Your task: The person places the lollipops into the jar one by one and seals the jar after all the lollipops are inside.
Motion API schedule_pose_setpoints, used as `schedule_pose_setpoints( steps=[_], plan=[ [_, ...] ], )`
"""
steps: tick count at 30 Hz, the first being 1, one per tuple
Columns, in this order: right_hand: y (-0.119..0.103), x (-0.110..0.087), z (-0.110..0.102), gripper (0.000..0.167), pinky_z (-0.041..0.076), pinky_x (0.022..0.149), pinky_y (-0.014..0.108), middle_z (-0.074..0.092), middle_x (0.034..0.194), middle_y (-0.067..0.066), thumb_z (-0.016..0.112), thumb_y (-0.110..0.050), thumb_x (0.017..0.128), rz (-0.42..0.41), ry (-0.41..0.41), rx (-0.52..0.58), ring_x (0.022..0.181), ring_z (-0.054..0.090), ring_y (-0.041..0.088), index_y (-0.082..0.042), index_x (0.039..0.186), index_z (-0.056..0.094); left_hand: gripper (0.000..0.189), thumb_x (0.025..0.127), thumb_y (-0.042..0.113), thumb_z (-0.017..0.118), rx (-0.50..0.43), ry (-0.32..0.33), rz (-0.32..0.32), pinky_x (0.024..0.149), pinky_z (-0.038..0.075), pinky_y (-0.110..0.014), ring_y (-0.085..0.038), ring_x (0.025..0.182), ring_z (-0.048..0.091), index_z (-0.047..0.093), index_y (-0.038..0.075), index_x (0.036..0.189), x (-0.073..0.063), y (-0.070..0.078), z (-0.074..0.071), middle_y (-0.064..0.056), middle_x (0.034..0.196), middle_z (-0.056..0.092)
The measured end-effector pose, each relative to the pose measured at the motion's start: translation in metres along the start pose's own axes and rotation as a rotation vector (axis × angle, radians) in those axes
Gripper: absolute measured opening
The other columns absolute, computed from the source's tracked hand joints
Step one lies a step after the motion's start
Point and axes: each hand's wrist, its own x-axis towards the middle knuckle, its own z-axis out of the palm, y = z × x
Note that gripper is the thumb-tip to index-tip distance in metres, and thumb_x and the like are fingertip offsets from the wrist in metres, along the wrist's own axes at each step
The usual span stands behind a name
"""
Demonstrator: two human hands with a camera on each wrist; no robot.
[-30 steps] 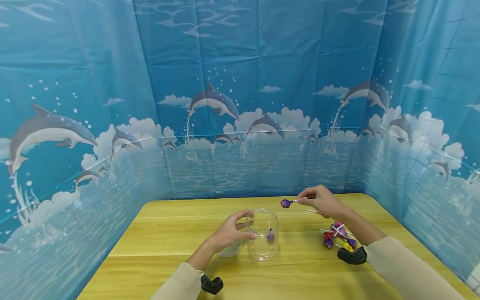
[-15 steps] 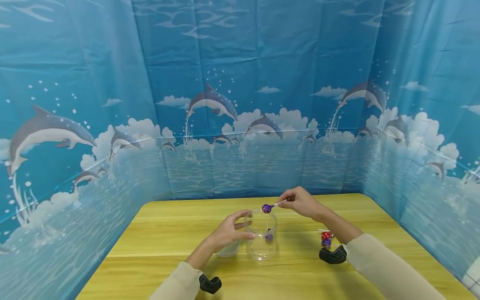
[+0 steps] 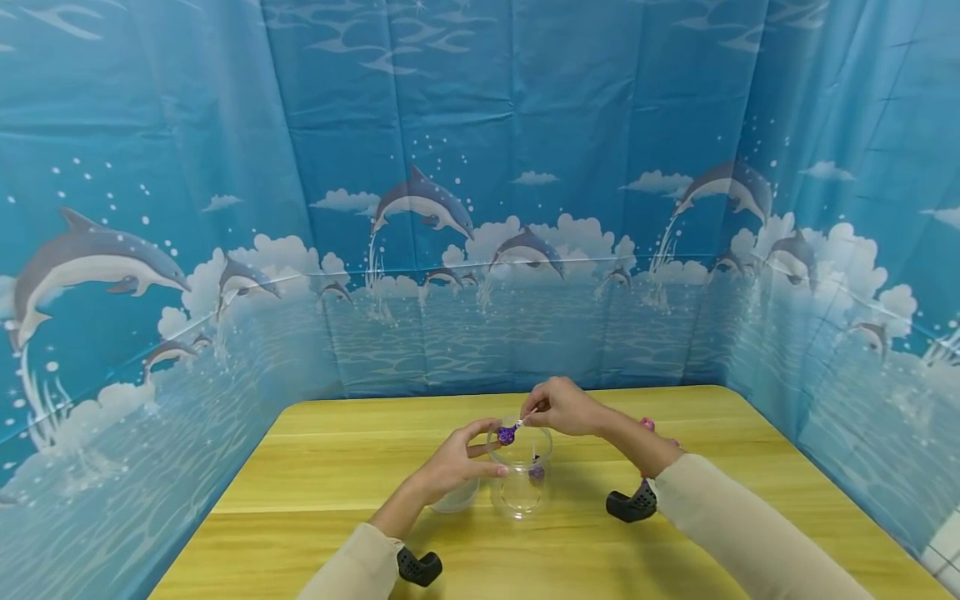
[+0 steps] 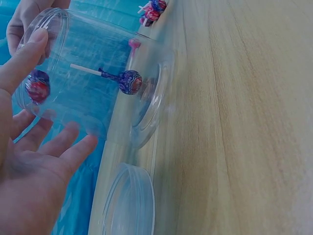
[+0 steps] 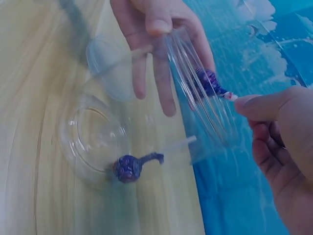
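A clear plastic jar (image 3: 520, 492) stands upright on the table, its mouth uncovered. My left hand (image 3: 453, 468) holds the jar from the left, thumb and fingers spread on its sides near the rim. Inside at the bottom leans one purple-wrapped lollipop (image 4: 130, 82), its white stick pointing up. My right hand (image 3: 567, 407) pinches the stick of another lollipop (image 3: 506, 436), purple and red, with its head down at the jar's mouth. In the left wrist view that wrapped head (image 4: 37, 87) shows just within the rim.
A round translucent lid (image 4: 129, 205) lies on the table left of the jar, partly behind the left hand. Several lollipops (image 4: 152, 13) lie to the right, mostly hidden under the right forearm in the head view. A blue dolphin curtain (image 3: 450, 333) hangs behind the table.
My right hand has carried the lollipop leftward from beside the jar to its mouth, tipping the head down. The left hand has stayed on the jar.
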Motion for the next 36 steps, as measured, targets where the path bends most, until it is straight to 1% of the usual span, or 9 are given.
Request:
schedule_pose_setpoints(
  steps=[3,6,11,15,19,23,29,32,36],
  plan=[
    [-0.003,0.006,0.005,0.01,0.058,0.068,0.028,0.074,0.093,-0.001,0.072,-0.004,0.097,-0.067,-0.031,-0.065,0.078,0.067,0.009,-0.005,0.094,0.082,0.07,0.099,0.009,0.073,0.032,0.01,-0.003,0.102,0.052,-0.045,-0.041,0.143,0.042,0.038,0.009,0.159,0.0,0.001,0.0,-0.015,0.16,0.036],
    [-0.006,0.01,0.01,0.011,0.057,0.066,0.026,0.075,0.091,-0.002,0.073,-0.002,0.096,-0.104,-0.063,-0.127,0.074,0.066,0.004,-0.005,0.095,0.083,0.071,0.098,0.01,0.073,0.047,0.011,-0.001,0.103,0.052,-0.046,-0.043,0.143,0.041,0.038,0.009,0.16,-0.001,0.001,0.0,-0.011,0.157,0.041],
    [-0.009,0.016,0.016,0.009,0.057,0.067,0.024,0.076,0.089,0.001,0.075,0.0,0.094,-0.165,-0.079,-0.215,0.075,0.068,0.005,-0.003,0.095,0.083,0.072,0.098,0.011,0.074,0.04,0.013,0.002,0.103,0.052,-0.046,-0.043,0.143,0.04,0.038,0.011,0.16,0.0,0.002,0.0,-0.01,0.156,0.042],
    [-0.012,0.019,0.022,0.008,0.057,0.069,0.022,0.076,0.087,0.0,0.077,0.001,0.091,-0.17,-0.091,-0.264,0.077,0.069,0.006,-0.004,0.092,0.083,0.073,0.097,0.013,0.076,0.017,0.017,-0.003,0.102,0.053,-0.046,-0.041,0.143,0.042,0.038,0.011,0.16,0.0,0.001,-0.001,-0.011,0.159,0.038],
    [-0.014,0.021,0.031,0.007,0.057,0.067,0.021,0.076,0.084,-0.004,0.081,-0.002,0.089,-0.171,-0.123,-0.316,0.073,0.067,0.004,-0.008,0.089,0.084,0.075,0.097,0.012,0.076,-0.008,0.011,-0.008,0.101,0.053,-0.044,-0.038,0.142,0.044,0.037,0.009,0.16,0.0,-0.001,-0.001,-0.012,0.162,0.034],
    [-0.014,0.024,0.037,0.006,0.056,0.066,0.021,0.075,0.082,-0.004,0.083,-0.003,0.087,-0.186,-0.135,-0.365,0.072,0.066,0.004,-0.009,0.086,0.085,0.074,0.098,0.011,0.075,-0.013,0.008,-0.006,0.101,0.054,-0.043,-0.036,0.142,0.045,0.036,0.009,0.161,0.001,-0.002,-0.002,-0.012,0.164,0.031],
    [-0.016,0.024,0.037,0.01,0.056,0.066,0.022,0.075,0.085,-0.002,0.083,-0.002,0.087,-0.168,-0.144,-0.348,0.071,0.064,0.003,-0.009,0.093,0.085,0.075,0.095,0.018,0.079,-0.016,0.008,-0.003,0.101,0.053,-0.044,-0.036,0.141,0.046,0.039,0.012,0.159,-0.001,-0.001,-0.001,-0.011,0.162,0.036],
    [-0.017,0.023,0.036,0.014,0.054,0.064,0.022,0.074,0.083,-0.003,0.082,0.001,0.087,-0.168,-0.143,-0.329,0.069,0.061,0.002,-0.008,0.097,0.084,0.073,0.096,0.018,0.078,0.0,0.01,0.001,0.102,0.053,-0.045,-0.038,0.142,0.045,0.04,0.013,0.159,0.0,-0.001,-0.001,-0.011,0.161,0.036],
    [-0.018,0.022,0.035,0.013,0.052,0.062,0.022,0.071,0.08,-0.005,0.081,0.002,0.088,-0.179,-0.144,-0.313,0.067,0.058,0.002,-0.008,0.097,0.084,0.071,0.097,0.016,0.077,0.016,0.011,0.006,0.102,0.053,-0.046,-0.04,0.141,0.045,0.042,0.013,0.158,0.0,-0.001,-0.001,-0.011,0.161,0.036]
  ],
)
